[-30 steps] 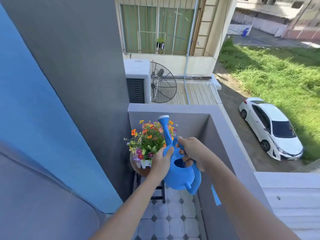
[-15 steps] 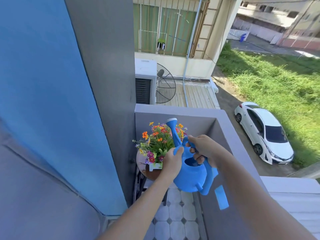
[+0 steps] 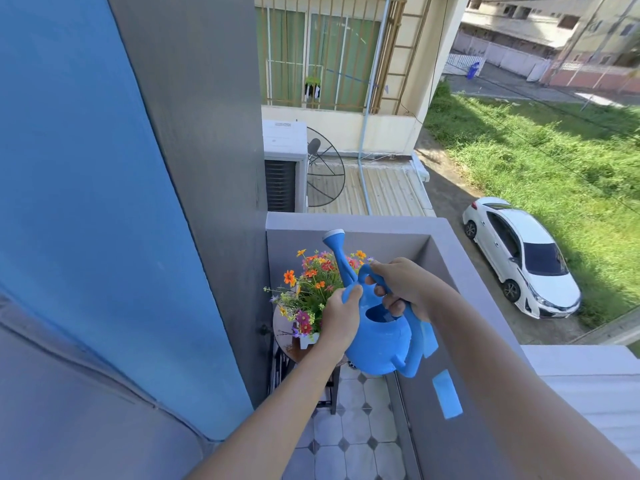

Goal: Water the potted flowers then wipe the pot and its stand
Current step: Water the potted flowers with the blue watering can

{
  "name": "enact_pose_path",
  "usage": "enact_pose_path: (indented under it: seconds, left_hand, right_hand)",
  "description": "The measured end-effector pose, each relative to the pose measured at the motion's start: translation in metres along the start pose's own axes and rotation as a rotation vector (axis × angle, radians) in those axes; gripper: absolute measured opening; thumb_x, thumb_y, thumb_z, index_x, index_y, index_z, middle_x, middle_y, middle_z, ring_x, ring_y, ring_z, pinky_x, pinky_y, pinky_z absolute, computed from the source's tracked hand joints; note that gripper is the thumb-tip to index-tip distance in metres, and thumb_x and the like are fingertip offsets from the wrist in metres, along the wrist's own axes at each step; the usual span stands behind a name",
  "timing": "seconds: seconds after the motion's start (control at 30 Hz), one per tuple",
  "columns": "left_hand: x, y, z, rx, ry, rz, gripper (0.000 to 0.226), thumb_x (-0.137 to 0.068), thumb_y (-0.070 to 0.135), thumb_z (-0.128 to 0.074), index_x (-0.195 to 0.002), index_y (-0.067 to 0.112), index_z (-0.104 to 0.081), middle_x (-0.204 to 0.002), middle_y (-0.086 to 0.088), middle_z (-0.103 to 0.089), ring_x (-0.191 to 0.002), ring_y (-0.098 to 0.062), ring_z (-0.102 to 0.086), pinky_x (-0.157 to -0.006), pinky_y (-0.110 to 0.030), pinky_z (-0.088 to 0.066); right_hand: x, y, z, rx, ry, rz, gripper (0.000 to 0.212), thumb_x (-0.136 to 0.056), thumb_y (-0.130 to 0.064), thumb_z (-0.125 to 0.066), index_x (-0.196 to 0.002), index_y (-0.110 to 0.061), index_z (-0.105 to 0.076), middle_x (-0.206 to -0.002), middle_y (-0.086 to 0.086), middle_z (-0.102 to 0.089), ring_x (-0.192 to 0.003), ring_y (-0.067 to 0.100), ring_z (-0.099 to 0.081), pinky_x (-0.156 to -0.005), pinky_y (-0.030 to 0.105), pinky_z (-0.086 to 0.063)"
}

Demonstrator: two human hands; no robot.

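Observation:
A blue watering can (image 3: 379, 344) hangs in front of me, its white-tipped spout (image 3: 335, 238) pointing up and away over the flowers. My right hand (image 3: 403, 287) grips its top handle. My left hand (image 3: 341, 318) clasps the left side of the can's body near the spout base. Behind the can stand orange, red and pink flowers (image 3: 310, 285) in a small white pot (image 3: 307, 340), mostly hidden by my left hand. The pot rests on a round brown stand (image 3: 285, 336) with dark legs in the balcony corner.
A grey parapet wall (image 3: 450, 251) closes the balcony ahead and on the right. A blue and grey wall (image 3: 138, 202) rises on the left. Tiled floor (image 3: 349, 441) lies below. A blue tape strip (image 3: 447, 393) sticks to the parapet. A white car (image 3: 519, 254) is parked far below.
The view has shifted closer to the corner and the flowers. Both hands keep their hold on the can, whose spout still points upward over the flowers.

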State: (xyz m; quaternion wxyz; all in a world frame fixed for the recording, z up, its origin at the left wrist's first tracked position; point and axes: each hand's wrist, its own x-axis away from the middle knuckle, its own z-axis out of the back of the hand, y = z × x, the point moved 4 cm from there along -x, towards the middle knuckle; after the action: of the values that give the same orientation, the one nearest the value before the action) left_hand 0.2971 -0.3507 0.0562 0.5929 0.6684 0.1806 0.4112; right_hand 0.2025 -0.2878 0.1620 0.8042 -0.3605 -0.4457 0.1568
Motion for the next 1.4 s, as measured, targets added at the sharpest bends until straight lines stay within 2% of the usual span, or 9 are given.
enact_pose_path:
  seconds: [0.23,0.4,0.53,0.63,0.87,1.03,1.13,1.23,1.4]
  left_hand:
    - [-0.004,0.004,0.002,-0.017,0.012,0.013,0.039,-0.092,0.053,-0.042,-0.106,0.021,-0.059,-0.102,-0.011,-0.067,-0.097,-0.031,-0.065,-0.085,-0.049,-0.054]
    - [-0.007,0.010,-0.006,-0.047,0.008,0.005,0.037,-0.095,0.049,-0.043,-0.106,0.018,-0.061,-0.103,-0.012,-0.066,-0.097,-0.032,-0.064,-0.075,-0.038,-0.048]
    - [-0.006,0.011,-0.023,-0.027,-0.047,0.004,0.041,-0.091,0.053,-0.044,-0.101,0.017,-0.061,-0.103,-0.018,-0.067,-0.081,-0.025,-0.059,-0.070,-0.037,-0.045]
    - [-0.003,0.010,-0.039,-0.012,-0.080,0.012,0.045,-0.088,0.055,-0.044,-0.099,0.015,-0.060,-0.102,-0.020,-0.067,-0.080,-0.024,-0.058,-0.070,-0.037,-0.044]
    - [0.009,0.005,-0.059,0.010,-0.120,0.061,0.031,-0.098,0.044,-0.045,-0.094,0.015,-0.056,-0.083,-0.005,-0.056,-0.075,-0.020,-0.053,-0.066,-0.032,-0.041]
    - [0.018,0.004,-0.055,0.003,-0.104,0.056,0.048,-0.084,0.058,-0.044,-0.101,0.016,-0.060,-0.102,-0.019,-0.065,-0.090,-0.034,-0.063,-0.074,-0.043,-0.049]
    - [0.023,0.003,-0.044,-0.013,-0.078,0.035,0.043,-0.092,0.053,-0.044,-0.106,0.016,-0.061,-0.105,-0.017,-0.066,-0.099,-0.036,-0.064,-0.077,-0.042,-0.050]
    - [0.025,-0.003,-0.030,-0.042,-0.031,0.031,0.041,-0.095,0.053,-0.041,-0.108,0.019,-0.059,-0.104,-0.014,-0.066,-0.097,-0.031,-0.063,-0.081,-0.046,-0.052]
    - [0.035,-0.013,-0.004,-0.056,0.030,0.036,0.037,-0.098,0.050,-0.041,-0.105,0.018,-0.058,-0.103,-0.015,-0.065,-0.094,-0.030,-0.063,-0.074,-0.038,-0.047]
  right_hand:
    - [-0.006,-0.007,0.001,0.010,-0.006,0.008,0.038,-0.105,-0.038,-0.045,-0.096,-0.006,-0.063,-0.065,0.005,-0.044,-0.041,0.013,-0.030,-0.038,0.020,-0.026]
    - [-0.008,-0.001,0.012,-0.008,0.015,0.012,0.038,-0.106,-0.037,-0.044,-0.097,-0.006,-0.064,-0.066,0.005,-0.044,-0.043,0.014,-0.030,-0.040,0.022,-0.025]
    - [-0.006,0.005,0.026,-0.024,0.046,-0.004,0.039,-0.106,-0.038,-0.043,-0.098,-0.006,-0.063,-0.066,0.005,-0.044,-0.041,0.013,-0.029,-0.039,0.020,-0.025]
    - [-0.002,0.011,0.038,-0.020,0.060,-0.027,0.039,-0.107,-0.038,-0.043,-0.097,-0.005,-0.062,-0.066,0.005,-0.043,-0.042,0.014,-0.029,-0.039,0.020,-0.024]
    - [0.007,0.023,0.051,0.011,0.065,-0.031,0.036,-0.107,-0.034,-0.043,-0.097,-0.004,-0.061,-0.068,0.006,-0.043,-0.044,0.014,-0.028,-0.038,0.021,-0.025]
    - [0.010,0.027,0.046,0.008,0.051,-0.019,0.037,-0.106,-0.035,-0.043,-0.099,-0.004,-0.063,-0.069,0.006,-0.043,-0.044,0.013,-0.028,-0.039,0.022,-0.026]
    - [0.012,0.025,0.037,0.019,0.023,-0.002,0.037,-0.106,-0.036,-0.044,-0.099,-0.004,-0.062,-0.069,0.006,-0.043,-0.043,0.013,-0.028,-0.039,0.021,-0.025]
    - [0.014,0.022,0.025,0.039,-0.014,0.016,0.036,-0.106,-0.035,-0.044,-0.097,-0.005,-0.063,-0.067,0.005,-0.043,-0.042,0.013,-0.028,-0.038,0.021,-0.026]
    - [0.017,0.021,-0.003,0.062,-0.073,0.023,0.034,-0.105,-0.035,-0.046,-0.096,-0.007,-0.063,-0.065,0.004,-0.042,-0.041,0.014,-0.028,-0.038,0.021,-0.025]
